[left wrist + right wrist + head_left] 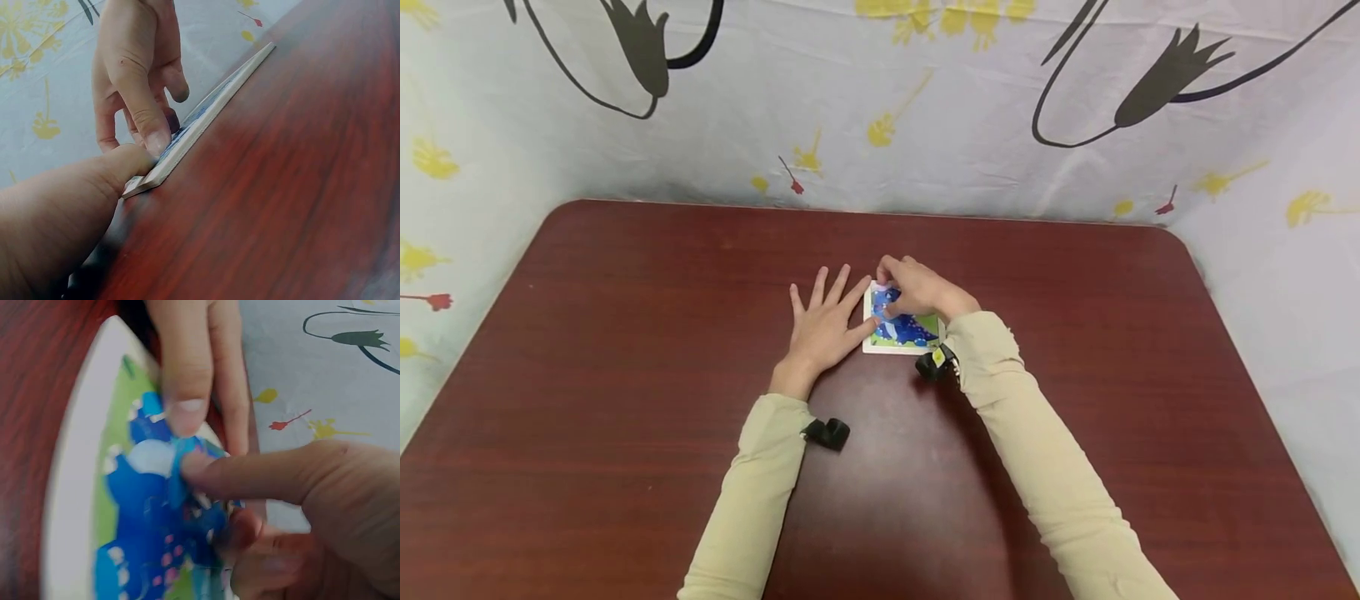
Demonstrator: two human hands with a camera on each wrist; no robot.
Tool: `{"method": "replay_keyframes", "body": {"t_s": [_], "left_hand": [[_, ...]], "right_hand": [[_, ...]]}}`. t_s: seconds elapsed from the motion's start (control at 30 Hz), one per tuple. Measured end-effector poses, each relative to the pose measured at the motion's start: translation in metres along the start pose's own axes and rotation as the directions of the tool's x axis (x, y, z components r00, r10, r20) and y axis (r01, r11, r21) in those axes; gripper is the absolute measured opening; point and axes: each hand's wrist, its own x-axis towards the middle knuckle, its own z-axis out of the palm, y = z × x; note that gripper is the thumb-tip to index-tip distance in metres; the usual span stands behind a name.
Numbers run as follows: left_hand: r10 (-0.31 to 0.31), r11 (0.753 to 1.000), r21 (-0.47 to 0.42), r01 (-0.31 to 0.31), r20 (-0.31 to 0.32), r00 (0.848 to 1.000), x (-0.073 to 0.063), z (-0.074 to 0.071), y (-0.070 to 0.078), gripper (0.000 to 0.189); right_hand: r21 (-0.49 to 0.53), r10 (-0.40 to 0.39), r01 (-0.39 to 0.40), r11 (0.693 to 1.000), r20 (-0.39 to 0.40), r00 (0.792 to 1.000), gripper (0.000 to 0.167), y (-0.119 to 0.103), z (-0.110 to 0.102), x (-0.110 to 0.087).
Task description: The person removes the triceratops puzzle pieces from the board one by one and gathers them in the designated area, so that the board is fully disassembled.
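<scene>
A flat jigsaw puzzle (906,331) with a white border and a blue dinosaur on green lies on the table. My left hand (825,333) is spread beside its left edge, the thumb lying over the border and onto the picture. Above the upper left of the picture is my right hand (921,287), its thumb and curled fingers pinching a blue puzzle piece (180,472) that stands tilted up from the picture. Seen edge-on in the left wrist view, the puzzle board (215,106) is thin, and both hands meet at its near end. Fingers partly hide the piece.
The dark red wooden table (647,333) has rounded far corners. Behind it and along the sides hangs a pale cloth (955,150) printed with yellow and red splashes and dark flower shapes. Black wrist cameras (827,433) sit on both beige sleeves.
</scene>
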Motion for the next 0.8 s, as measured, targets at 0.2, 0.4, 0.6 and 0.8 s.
{"method": "replay_keyframes", "body": {"t_s": [0.2,0.4,0.6,0.8], "left_hand": [[-0.018,1.000,-0.009,0.018,0.022,1.000,-0.004,0.001,0.003,0.070],[0.000,1.000,-0.016,0.000,-0.018,1.000,-0.001,0.000,0.004,0.070],[-0.013,1.000,-0.010,0.013,-0.006,1.000,-0.003,0.000,0.002,0.070],[-0.004,1.000,-0.004,0.004,-0.014,1.000,0.000,0.000,0.002,0.070]], "right_hand": [[-0.046,-0.024,0.022,0.999,-0.062,0.998,0.030,0.003,0.007,-0.010],[-0.089,-0.051,0.038,0.995,-0.151,0.987,0.039,0.000,0.005,-0.013],[-0.147,-0.122,0.094,0.985,-0.194,0.973,0.027,-0.002,0.009,-0.013],[-0.171,-0.167,0.127,0.977,-0.244,0.955,0.026,0.001,0.009,-0.013]]}}
